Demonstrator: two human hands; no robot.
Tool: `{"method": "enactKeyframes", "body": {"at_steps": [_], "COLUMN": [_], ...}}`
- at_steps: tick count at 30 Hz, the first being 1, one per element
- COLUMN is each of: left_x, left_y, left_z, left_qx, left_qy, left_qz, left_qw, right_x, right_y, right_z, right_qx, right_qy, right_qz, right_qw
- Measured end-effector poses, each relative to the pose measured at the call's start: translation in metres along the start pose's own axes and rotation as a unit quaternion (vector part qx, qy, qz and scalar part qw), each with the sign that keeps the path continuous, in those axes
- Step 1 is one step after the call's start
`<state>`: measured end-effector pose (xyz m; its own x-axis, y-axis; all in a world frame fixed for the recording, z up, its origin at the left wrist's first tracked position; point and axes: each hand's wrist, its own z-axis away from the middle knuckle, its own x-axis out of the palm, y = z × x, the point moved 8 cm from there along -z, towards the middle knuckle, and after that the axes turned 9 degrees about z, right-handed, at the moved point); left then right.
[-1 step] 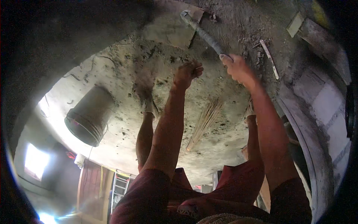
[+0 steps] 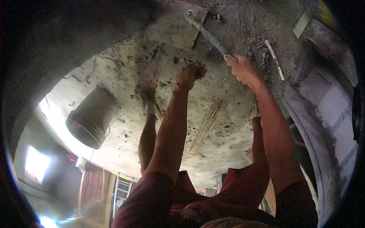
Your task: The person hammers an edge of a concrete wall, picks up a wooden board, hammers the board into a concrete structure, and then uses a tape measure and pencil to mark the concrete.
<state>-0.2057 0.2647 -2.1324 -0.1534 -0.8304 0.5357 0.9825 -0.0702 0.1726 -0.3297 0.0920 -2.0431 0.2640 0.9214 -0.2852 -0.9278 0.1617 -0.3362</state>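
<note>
My right hand (image 2: 245, 70) is wrapped around the near end of a grey bar (image 2: 211, 38). The bar looks wound with tape or cloth and slants up to the left, to a blunt, pale far end near a flat board (image 2: 171, 30). My left hand (image 2: 191, 75) is held to the left of it, over the dusty floor, its fingers curled closed. Whether anything is inside that hand I cannot make out. Below and between my forearms, a stick broom (image 2: 208, 127) of thin tan sticks lies on the floor between my feet.
A grey bucket (image 2: 93, 116) lies tipped at the left. At the right are a thin white strip (image 2: 274, 60), crumbled rubble (image 2: 264, 57) and a block wall (image 2: 334, 102). A ladder (image 2: 121, 192) and a bright window (image 2: 37, 164) show at lower left.
</note>
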Motion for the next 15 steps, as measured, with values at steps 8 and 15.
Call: {"method": "enactKeyframes", "body": {"at_steps": [8, 15], "left_x": [-0.082, -0.064], "left_y": [0.004, -0.002], "left_z": [-0.036, -0.048], "left_qx": [0.061, -0.004], "left_qy": [-0.045, -0.052], "left_qz": [-0.100, -0.088], "left_qw": [0.992, 0.995], "right_x": [0.006, 0.003], "right_y": [-0.013, 0.001], "right_z": [0.008, 0.007], "right_qx": [-0.010, -0.010], "right_qy": [-0.023, -0.014], "right_qz": [-0.015, -0.014], "right_qw": [1.000, 1.000]}}
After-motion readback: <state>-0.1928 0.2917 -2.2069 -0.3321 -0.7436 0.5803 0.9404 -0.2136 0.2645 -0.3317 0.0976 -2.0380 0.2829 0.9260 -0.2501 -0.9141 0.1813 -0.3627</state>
